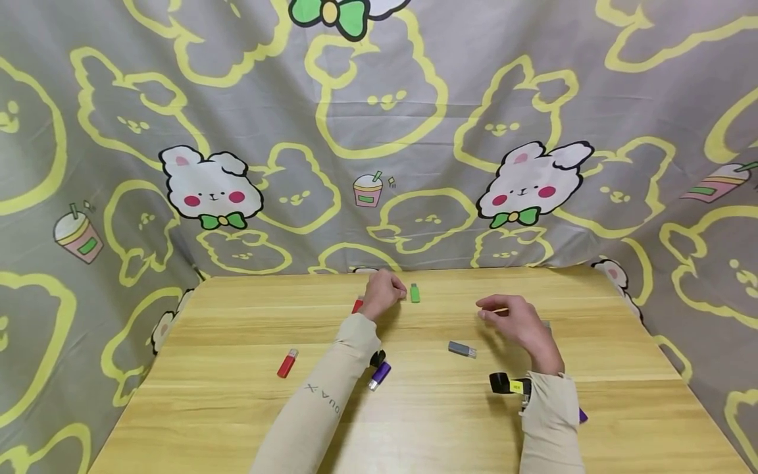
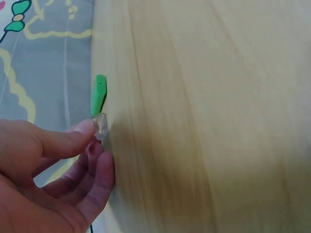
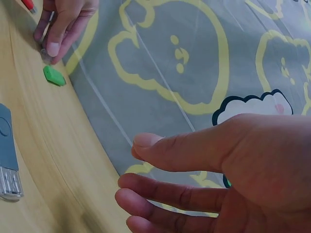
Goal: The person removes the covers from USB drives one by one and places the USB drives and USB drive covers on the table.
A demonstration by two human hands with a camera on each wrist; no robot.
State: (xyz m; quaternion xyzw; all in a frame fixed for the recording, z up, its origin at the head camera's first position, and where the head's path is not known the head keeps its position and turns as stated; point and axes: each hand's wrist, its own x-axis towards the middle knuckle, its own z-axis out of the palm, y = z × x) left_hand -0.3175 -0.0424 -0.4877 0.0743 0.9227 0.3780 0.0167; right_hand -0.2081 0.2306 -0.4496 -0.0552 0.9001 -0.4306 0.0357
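My left hand [image 1: 381, 294] is near the back edge of the table, pinching a small clear piece [image 2: 101, 127] between thumb and fingers. Right beside those fingertips lies a green USB stick [image 1: 415, 293]; in the left wrist view the clear piece sits close to its end, and whether they touch I cannot tell. Over the right part of the table hovers my right hand [image 1: 514, 318], its fingers loosely bent and holding nothing. A grey-blue USB stick [image 1: 462, 349] lies on the wood to its left.
A red USB stick [image 1: 287, 363] lies at the left, and another red one [image 1: 358, 305] is partly behind my left wrist. One purple USB stick [image 1: 380, 376] lies beside the left sleeve; a second purple item [image 1: 583, 416] is mostly hidden by the right sleeve. A patterned curtain [image 1: 414, 178] borders the table [image 1: 438, 421].
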